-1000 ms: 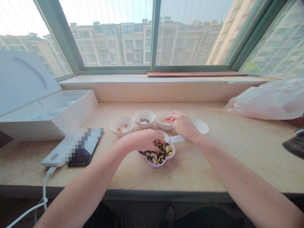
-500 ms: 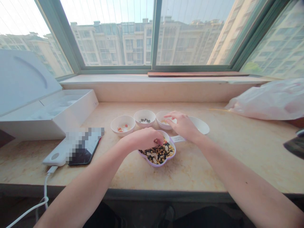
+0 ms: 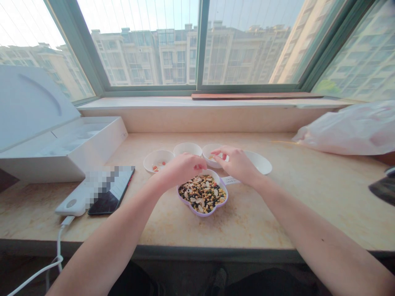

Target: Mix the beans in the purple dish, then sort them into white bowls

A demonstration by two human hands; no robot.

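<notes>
A lilac flower-shaped dish (image 3: 187, 207) full of mixed black, yellow, red and pale seeds stands in the middle of the stone sill. Behind it is a row of small white bowls: the left one (image 3: 150, 158) holds a few red and pale pieces, the middle one (image 3: 187, 146) is partly hidden, the right one (image 3: 207, 149) holds yellowish bits. My left hand (image 3: 181, 167) is raised over the dish's far edge, fingers pinched together on something too small to name. My right hand (image 3: 236, 163) hovers over the right bowl, fingertips pinched together. A white plate (image 3: 262, 163) lies behind my right hand.
An open white box (image 3: 70, 144) with its raised lid sits at the left. A phone (image 3: 108, 197) lies on a white power bank (image 3: 74, 201) with a cable running off the front edge. A pale plastic bag (image 3: 348, 129) lies at the right, and a dark object (image 3: 382, 187) at the far right edge.
My left hand has lifted out of the lilac dish and moved back toward the middle bowl, fingers pinched. My right hand has stayed over the right bowl.
</notes>
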